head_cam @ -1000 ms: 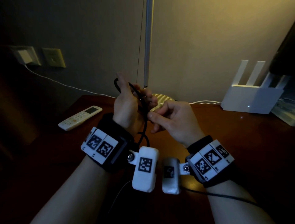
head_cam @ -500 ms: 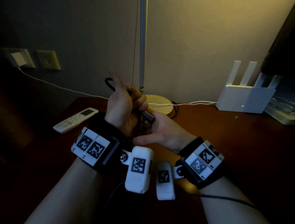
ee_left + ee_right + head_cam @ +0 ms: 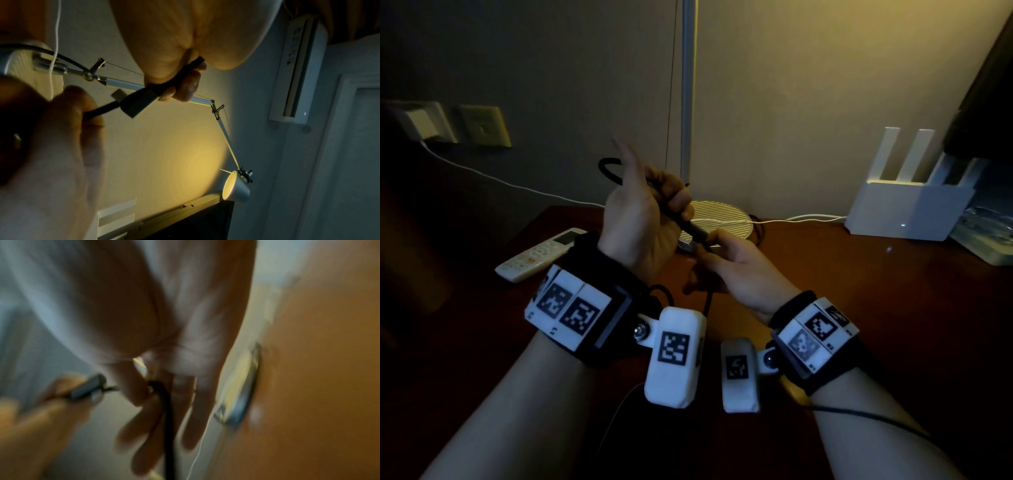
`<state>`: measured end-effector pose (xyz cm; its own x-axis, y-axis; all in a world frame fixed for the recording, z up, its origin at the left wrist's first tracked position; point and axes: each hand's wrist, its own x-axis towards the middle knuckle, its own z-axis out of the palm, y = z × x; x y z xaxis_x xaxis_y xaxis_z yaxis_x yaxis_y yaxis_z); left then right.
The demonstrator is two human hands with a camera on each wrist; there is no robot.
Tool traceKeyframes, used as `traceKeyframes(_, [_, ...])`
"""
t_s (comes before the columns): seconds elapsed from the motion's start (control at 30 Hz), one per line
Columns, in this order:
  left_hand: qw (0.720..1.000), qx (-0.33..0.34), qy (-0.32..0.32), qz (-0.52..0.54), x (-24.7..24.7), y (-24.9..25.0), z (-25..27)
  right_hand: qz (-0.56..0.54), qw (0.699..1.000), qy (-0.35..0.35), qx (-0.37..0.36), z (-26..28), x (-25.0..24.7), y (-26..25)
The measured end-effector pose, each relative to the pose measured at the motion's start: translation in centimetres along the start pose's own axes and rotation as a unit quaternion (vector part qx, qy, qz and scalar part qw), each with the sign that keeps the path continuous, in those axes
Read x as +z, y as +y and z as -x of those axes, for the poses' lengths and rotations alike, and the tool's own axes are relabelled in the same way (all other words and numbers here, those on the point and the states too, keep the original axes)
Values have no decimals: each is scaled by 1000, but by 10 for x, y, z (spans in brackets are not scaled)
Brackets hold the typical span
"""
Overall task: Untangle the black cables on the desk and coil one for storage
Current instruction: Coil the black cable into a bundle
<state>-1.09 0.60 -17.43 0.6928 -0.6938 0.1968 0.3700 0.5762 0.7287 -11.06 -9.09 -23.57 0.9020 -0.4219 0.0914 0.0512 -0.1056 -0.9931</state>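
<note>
My left hand (image 3: 643, 212) is raised above the desk (image 3: 876, 308), its fingers curled round a black cable (image 3: 709, 301). A loop of that cable (image 3: 607, 169) sticks out behind the hand. The cable's black plug (image 3: 139, 99) with a metal tip juts from the fist toward the right hand. My right hand (image 3: 732, 270) sits just below and to the right. It pinches the cable (image 3: 98, 112) right under the plug, and the strand runs down between its fingers (image 3: 168, 418). The right wrist view is blurred.
A lamp's round base (image 3: 722, 219) and pole (image 3: 688, 85) stand just behind the hands. A white remote (image 3: 541, 253) lies to the left, and a white router (image 3: 907, 212) stands at the back right. A thin white cord (image 3: 517, 186) runs from the wall sockets (image 3: 482, 126).
The right hand dropped from beside the left hand to just under it and turned palm up. The plug end now pokes out of the left fist.
</note>
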Motion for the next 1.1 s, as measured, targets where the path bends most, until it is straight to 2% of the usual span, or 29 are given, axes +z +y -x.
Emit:
traceKeyframes(0.07, [1000, 6, -3, 0, -1, 1, 0, -54, 998, 11, 23, 2, 2, 4])
traceKeyframes(0.2, [1000, 22, 13, 8, -1, 7, 2, -47, 996, -8, 69, 2, 0, 8])
traceKeyframes(0.33, [998, 40, 56, 14, -6, 17, 2, -40, 990, -72, 111, 4, -9, 2])
traceKeyframes(0.47, [993, 66, 92, 20, -15, 29, -1, -83, 961, -194, 178, 6, -4, 8])
traceKeyframes(0.5, [992, 71, 102, 1, -17, 31, -2, -85, 957, -204, 186, 6, -2, 10])
traceKeyframes(0.57, [987, 84, 127, -46, -19, 32, -3, -82, 962, -175, 192, 5, -1, 10])
traceKeyframes(0.67, [972, 129, 150, -130, -19, 28, -6, -91, 982, -65, 155, 3, -7, 1])
traceKeyframes(0.73, [958, 159, 133, -199, -20, 22, -8, -90, 989, 11, 116, 1, -15, -6])
traceKeyframes(0.8, [946, 155, 114, -260, -22, 19, -9, -48, 994, 48, 89, 3, -20, -13])
traceKeyframes(0.9, [933, 98, 96, -333, -28, 22, -14, 95, 993, 38, 49, 9, -21, -23])
traceKeyframes(1.03, [946, 7, 84, -314, -19, 25, -11, 223, 972, -76, -11, 16, -18, -32])
traceKeyframes(1.1, [941, -15, 47, -336, -16, 19, -5, 248, 961, -112, -42, 19, -18, -35])
